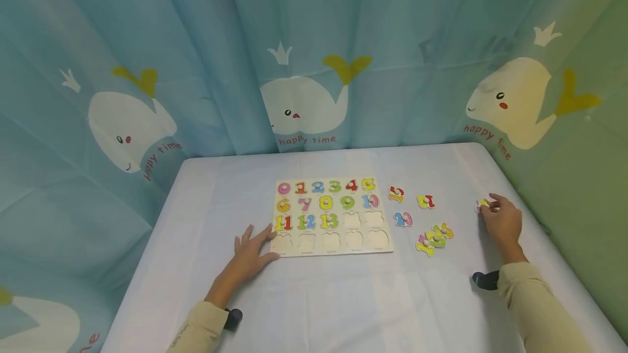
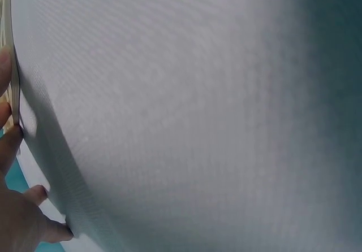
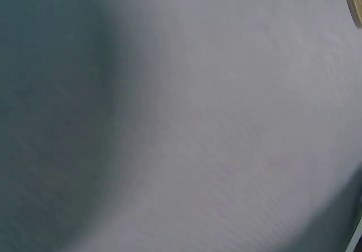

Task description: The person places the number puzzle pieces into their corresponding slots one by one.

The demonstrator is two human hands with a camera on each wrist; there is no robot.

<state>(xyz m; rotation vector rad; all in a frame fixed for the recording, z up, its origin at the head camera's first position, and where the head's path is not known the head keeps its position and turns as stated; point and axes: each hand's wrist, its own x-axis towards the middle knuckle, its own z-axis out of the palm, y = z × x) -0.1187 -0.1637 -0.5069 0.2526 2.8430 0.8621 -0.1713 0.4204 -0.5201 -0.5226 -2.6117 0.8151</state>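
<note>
Number pieces (image 1: 326, 203) multicoloured; board (image 1: 363, 229) cream; tablecloth (image 1: 343, 309) whitish; curtain (image 1: 402, 26) blue-green, white whales (image 1: 309, 102), yellow tails (image 1: 347, 71); sleeves (image 1: 537, 309) beige

The person wears a beige long-sleeved cloth garment. Its left sleeve (image 1: 198, 324) ends in a plain cuff and bears small dark lettering (image 1: 180, 335), too small to read; its right sleeve (image 1: 542, 309) has a creased cuff. At the left cuff sits a rounded black device (image 1: 234, 319), at the right an elongated black device (image 1: 485, 280) with a rounded end. The left hand (image 1: 249, 255) and right hand (image 1: 503, 223) are bare.
</note>
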